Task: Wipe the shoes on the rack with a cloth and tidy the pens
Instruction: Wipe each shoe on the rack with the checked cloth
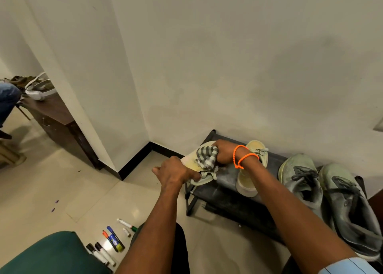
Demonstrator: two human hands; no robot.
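Wiping the sole of a pale yellow shoe (191, 161) right now, tipped up on its side at the left end of the black shoe rack (226, 176). Left hand (174, 171) gripping the shoe's near edge, fingers curled round it, thumb sticking out to the side. Right hand (224, 152) bunched tight round the striped cloth (206, 159), pressing it onto the sole where the dark smudges are. Best bet for this step, probably: keep that left grip firm so the shoe doesn't swivel, work in short strokes from the grimy patch outward, and refold to a clean bit of cloth once it greys up, otherwise just smearing dirt around. Worth watching the loose tail of cloth hanging below so it doesn't drag on the dusty rack top. Matching yellow shoe (251, 170) sitting upright just beside, under the right wrist, and a pair of grey-green sneakers (323, 188) further right, looking pretty dusty, so plenty left to do. Pens (112, 239) scattered on the floor near the green seat (51, 253), well apart from the rack, not tidied yet.
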